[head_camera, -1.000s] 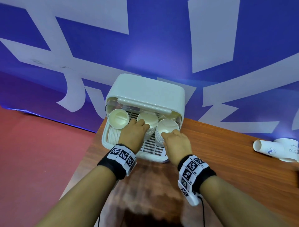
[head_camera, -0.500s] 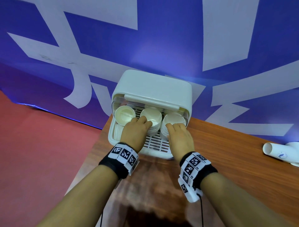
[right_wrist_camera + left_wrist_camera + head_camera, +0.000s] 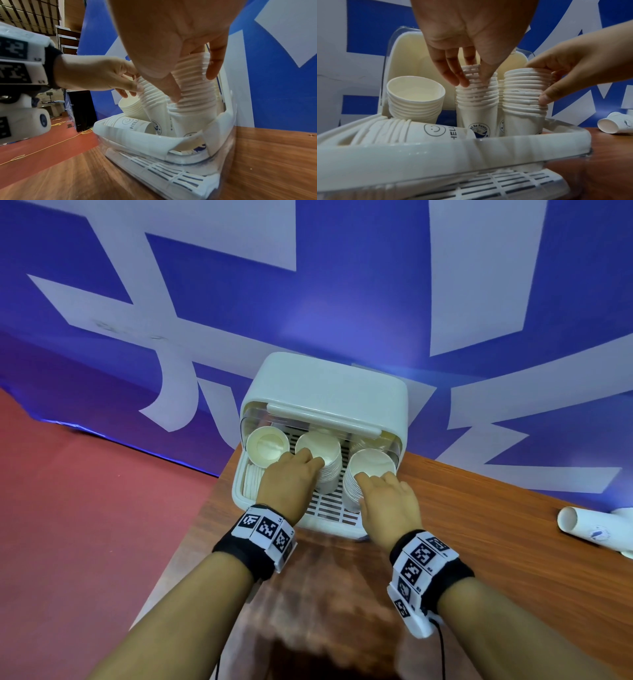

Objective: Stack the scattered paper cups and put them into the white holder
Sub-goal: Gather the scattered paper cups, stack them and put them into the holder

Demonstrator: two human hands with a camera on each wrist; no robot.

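Observation:
The white holder (image 3: 323, 392) stands open at the table's back edge with its lid raised. On its base (image 3: 436, 151) three stacks of white paper cups stand upright. My left hand (image 3: 308, 463) grips the rims of the middle stack (image 3: 476, 102) from above. The right stack (image 3: 193, 94) is held between the thumb and fingers of my right hand (image 3: 376, 477). Untouched, the left stack (image 3: 267, 445) stands behind another stack (image 3: 406, 129) that lies on its side along the holder's left wall.
A loose cup (image 3: 582, 530) lies on its side on the wooden table (image 3: 496, 542) at the far right, next to another white object at the frame's edge. A blue and white banner hangs right behind the holder. The table's left edge drops to red floor.
Both hands have kept their hold on the same two stacks. The right stack has shifted slightly deeper into the holder. The head view has drifted.

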